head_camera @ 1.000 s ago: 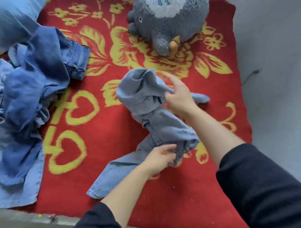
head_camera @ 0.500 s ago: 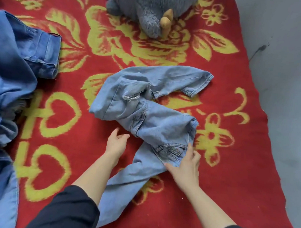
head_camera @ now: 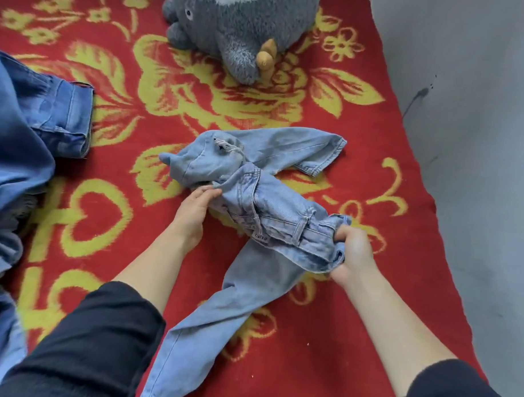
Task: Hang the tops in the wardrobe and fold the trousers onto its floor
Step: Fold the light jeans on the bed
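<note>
A pair of light blue jeans (head_camera: pixel 272 207) lies crumpled in the middle of a red and yellow blanket (head_camera: pixel 111 222). One leg runs toward the lower left, the other bends off to the upper right. My right hand (head_camera: pixel 352 255) is closed around the waistband at its right end. My left hand (head_camera: pixel 195 211) pinches the denim at the left side of the waist part. A heap of darker blue denim clothes (head_camera: pixel 28 148) lies along the left edge. No wardrobe is in view.
A grey plush toy with a tan horn (head_camera: pixel 243 28) sits at the top of the blanket. A bare grey wall (head_camera: pixel 476 146) runs along the blanket's right side, with a dark mark on it.
Both hands went from resting open beside the jeans to gripping the waist part. The waistband is now bunched and lifted, and the upper leg has shifted.
</note>
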